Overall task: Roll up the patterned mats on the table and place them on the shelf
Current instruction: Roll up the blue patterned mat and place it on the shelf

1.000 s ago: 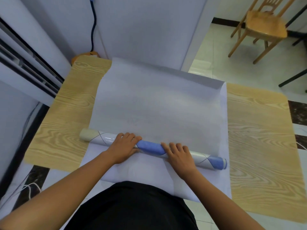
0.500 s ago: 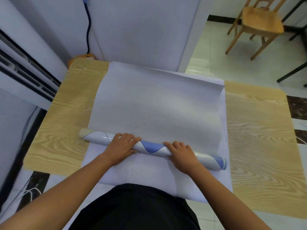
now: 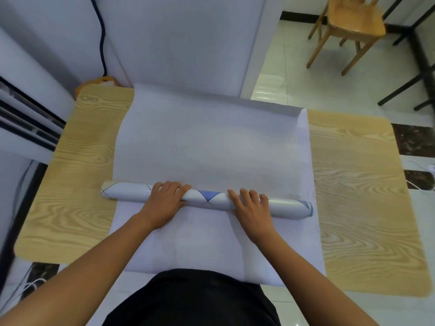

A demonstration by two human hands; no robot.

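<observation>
A white mat (image 3: pixel 207 147) lies flat, plain side up, across the middle of the wooden table (image 3: pixel 362 203). Its near part is wound into a glossy roll (image 3: pixel 207 198) showing blue diamond shapes and thin dark lines, running left to right. My left hand (image 3: pixel 164 203) rests over the roll left of centre, fingers curved across its top. My right hand (image 3: pixel 251 208) lies on the roll right of centre, fingers spread over it. A second white sheet (image 3: pixel 207 243) lies under the roll and reaches the near table edge. The mat's far right corner curls up.
A white wall panel (image 3: pixel 179 43) stands right behind the table, with a black cable (image 3: pixel 102 43) hanging down it. A slatted white unit (image 3: pixel 23 123) is at the left. A wooden chair (image 3: pixel 350 27) and black table legs (image 3: pixel 414 74) stand on the tiled floor at the far right.
The roll has turned away from me and moved a little farther up the mat, so the blue pattern on it has shifted. Both hands travelled forward with it.
</observation>
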